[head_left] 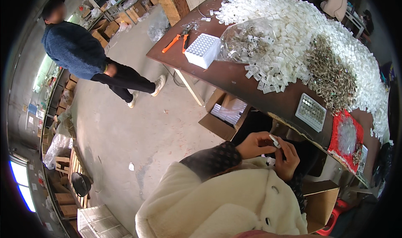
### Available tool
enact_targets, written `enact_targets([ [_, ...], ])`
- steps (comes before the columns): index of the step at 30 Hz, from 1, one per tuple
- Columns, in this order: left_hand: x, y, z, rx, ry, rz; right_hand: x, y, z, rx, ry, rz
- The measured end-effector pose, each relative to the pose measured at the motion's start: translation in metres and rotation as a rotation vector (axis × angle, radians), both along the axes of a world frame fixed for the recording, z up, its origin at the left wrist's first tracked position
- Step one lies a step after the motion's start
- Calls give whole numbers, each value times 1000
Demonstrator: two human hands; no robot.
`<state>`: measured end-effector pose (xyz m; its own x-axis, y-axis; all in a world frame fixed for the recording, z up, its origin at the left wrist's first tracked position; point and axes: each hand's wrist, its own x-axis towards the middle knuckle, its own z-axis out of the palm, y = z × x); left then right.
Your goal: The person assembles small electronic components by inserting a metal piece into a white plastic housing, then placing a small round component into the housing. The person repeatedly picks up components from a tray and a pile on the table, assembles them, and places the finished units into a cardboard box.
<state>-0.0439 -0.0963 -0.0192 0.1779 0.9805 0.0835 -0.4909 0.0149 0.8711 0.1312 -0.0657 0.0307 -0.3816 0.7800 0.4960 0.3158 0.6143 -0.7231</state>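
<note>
Over my lap, beside the table's near edge, my left hand (253,145) and my right hand (287,159) meet with fingertips pinched. Between them is a small white plastic piece (274,141), too small to make out in detail. Both hands appear to grip it. On the brown table (234,76) lies a large heap of clear-white plastic pieces (293,32). A pile of small metal clips (333,76) rests against that heap. Nearest my hands on the tabletop is a white tray (311,112) with rows of round metal parts.
Orange-handled pliers (172,43) and a white block with rows of holes (203,50) sit at the table's left end. A red cloth (346,143) lies to the right. Cardboard boxes (217,127) stand below. A person (79,53) stands at the left.
</note>
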Motion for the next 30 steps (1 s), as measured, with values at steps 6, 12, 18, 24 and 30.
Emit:
enact_targets([
  [6,40,7,13,-194,35,84,20,1,-3,90,-13,-89],
  [12,57,13,17,-189,-68,194,27,6,-1,226,-141,-193],
  [18,65,29,30,-265,19,157,39,21,7,292,-175,-190],
  [24,48,49,39,-211,-160,200,44,56,41,100,-46,-35],
  [30,28,66,34,-192,-102,315,41,177,91,271,-187,-114],
])
